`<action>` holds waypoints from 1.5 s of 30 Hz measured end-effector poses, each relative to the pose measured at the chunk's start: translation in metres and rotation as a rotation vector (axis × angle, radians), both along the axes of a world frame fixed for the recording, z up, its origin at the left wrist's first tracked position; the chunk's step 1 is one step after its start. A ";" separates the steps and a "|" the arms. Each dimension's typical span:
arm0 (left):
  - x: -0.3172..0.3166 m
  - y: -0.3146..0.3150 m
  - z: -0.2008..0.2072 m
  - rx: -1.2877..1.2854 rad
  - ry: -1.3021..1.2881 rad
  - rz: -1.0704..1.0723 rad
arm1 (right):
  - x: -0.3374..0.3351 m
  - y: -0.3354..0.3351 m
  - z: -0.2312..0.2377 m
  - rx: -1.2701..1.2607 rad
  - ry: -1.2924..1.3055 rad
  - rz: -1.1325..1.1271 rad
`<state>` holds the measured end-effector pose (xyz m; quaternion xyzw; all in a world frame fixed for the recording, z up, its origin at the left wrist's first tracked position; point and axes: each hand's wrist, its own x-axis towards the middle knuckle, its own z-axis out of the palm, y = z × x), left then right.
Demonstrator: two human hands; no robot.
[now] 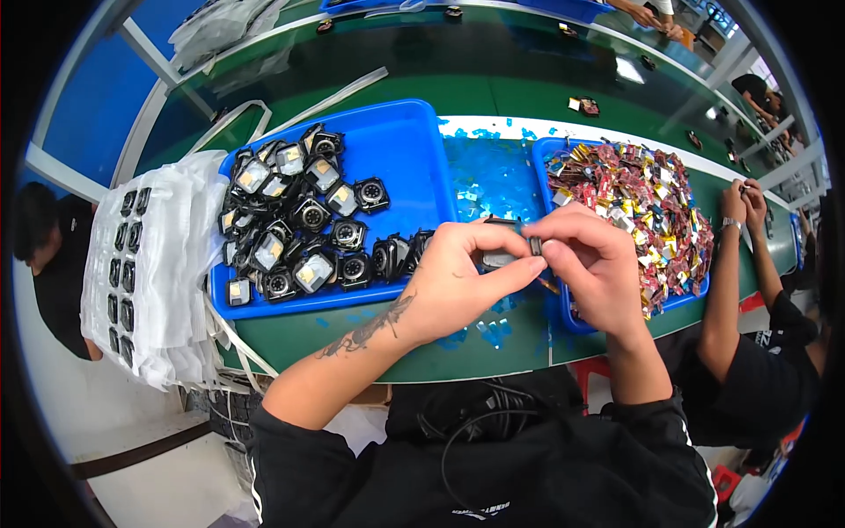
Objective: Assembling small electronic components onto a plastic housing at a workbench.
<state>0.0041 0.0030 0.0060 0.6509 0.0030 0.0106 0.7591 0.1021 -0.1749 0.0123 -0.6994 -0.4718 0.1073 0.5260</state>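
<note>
My left hand (453, 282) grips a small dark watch body (499, 259) between thumb and fingers; my right hand (585, 255) pinches its top edge, above the green table (352, 339).

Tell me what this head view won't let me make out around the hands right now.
- Small dark watch body: mostly covered by the left hand and right hand; its face is hidden.
- Part pinched in the right fingertips: too small to identify.
- Right blue tray of foil scraps: near edge hidden behind the right hand.
- Blue film bits: blurred glare.
</note>
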 end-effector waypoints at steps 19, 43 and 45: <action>0.001 -0.002 -0.009 0.629 -0.186 0.067 | -0.010 -0.004 0.003 0.061 -0.037 0.010; 0.006 0.005 -0.007 0.556 -0.155 0.253 | -0.032 0.005 -0.005 0.484 0.863 -0.149; 0.007 0.007 -0.014 0.401 -0.111 0.267 | -0.031 0.003 -0.006 0.439 0.743 -0.258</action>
